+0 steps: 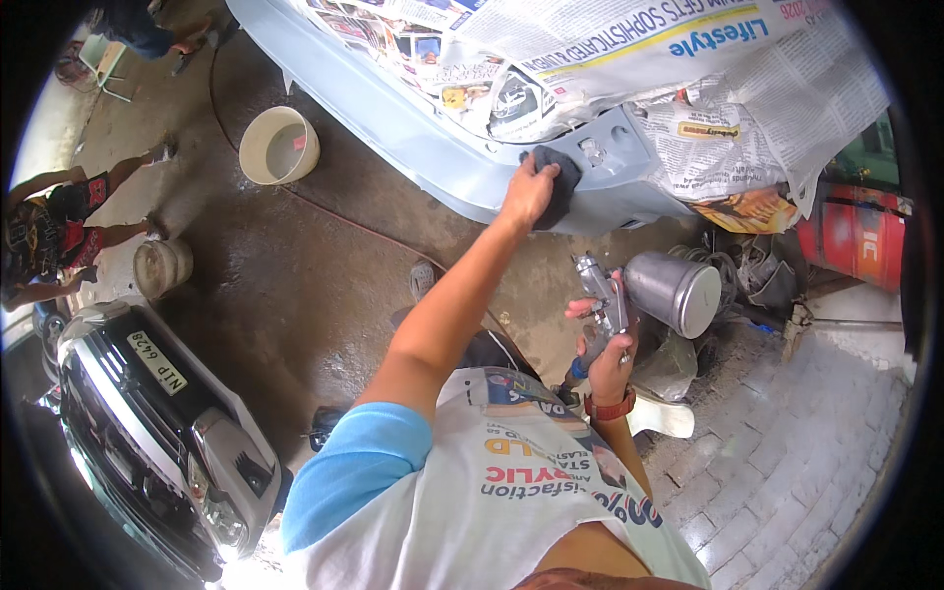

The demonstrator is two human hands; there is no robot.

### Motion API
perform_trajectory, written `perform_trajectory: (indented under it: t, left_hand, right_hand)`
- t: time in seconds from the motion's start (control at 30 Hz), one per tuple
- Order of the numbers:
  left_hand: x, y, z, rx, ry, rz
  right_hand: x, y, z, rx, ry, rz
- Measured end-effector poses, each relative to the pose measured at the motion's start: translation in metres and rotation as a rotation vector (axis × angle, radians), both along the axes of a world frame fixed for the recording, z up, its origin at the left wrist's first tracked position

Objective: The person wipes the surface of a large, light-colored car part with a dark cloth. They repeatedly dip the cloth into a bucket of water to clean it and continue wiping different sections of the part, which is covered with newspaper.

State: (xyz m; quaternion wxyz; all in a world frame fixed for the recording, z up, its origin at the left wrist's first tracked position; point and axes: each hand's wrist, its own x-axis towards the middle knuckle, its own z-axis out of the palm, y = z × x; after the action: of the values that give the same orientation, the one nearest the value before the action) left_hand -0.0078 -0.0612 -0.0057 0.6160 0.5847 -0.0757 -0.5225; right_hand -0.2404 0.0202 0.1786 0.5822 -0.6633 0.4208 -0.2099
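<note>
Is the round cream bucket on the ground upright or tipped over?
Upright. The cream bucket stands on the ground with its round open mouth facing up, and its inside is visible from above.

Even daylight; overexposed glare at left rim; fisheye bending, dark vignette corners

My left hand (528,190) presses a cloth (557,177) on the car panel (433,147) ahead, newspaper (629,59) above it, spray gun (629,295) in my right hand (608,359) nearer me, bucket (279,145) off left.

Wet concrete floor (295,285), brick paving (806,433), daylight.
</note>
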Motion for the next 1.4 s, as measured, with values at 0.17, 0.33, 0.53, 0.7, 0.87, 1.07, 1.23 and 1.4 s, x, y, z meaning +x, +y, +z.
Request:
perform_trajectory:
  t: [0.17,0.33,0.53,0.7,0.87,1.07,1.23,1.4]
  left_hand:
    - [-0.021,-0.013,-0.025,0.194,-0.348,0.196]
    - [-0.001,-0.003,-0.006,0.123,-0.366,0.056]
    - [0.014,0.010,-0.031,0.384,-0.491,-0.066]
    - [0.063,0.034,-0.121,0.593,-0.846,0.035]
    - [0.073,0.063,-0.119,0.502,-1.035,-0.165]
    - [0.157,0.059,-0.128,0.484,-1.123,0.039]
    - [0.319,0.066,-0.129,0.419,-1.171,0.092]
    - [0.529,0.089,-0.158,0.339,-1.207,0.167]
  right_hand:
    - [-0.018,-0.022,0.002,0.013,-0.026,0.051]
    - [-0.031,-0.038,-0.008,0.022,-0.070,0.128]
    - [-0.020,-0.030,-0.019,0.056,-0.058,0.198]
    - [0.009,-0.016,-0.025,0.042,-0.024,0.251]
    - [0.052,-0.001,-0.038,0.073,0.051,0.216]
    - [0.161,0.028,-0.050,0.089,0.157,0.185]
    - [0.249,0.064,-0.060,0.118,0.185,0.122]
    - [0.314,0.077,-0.074,0.161,0.208,0.152]
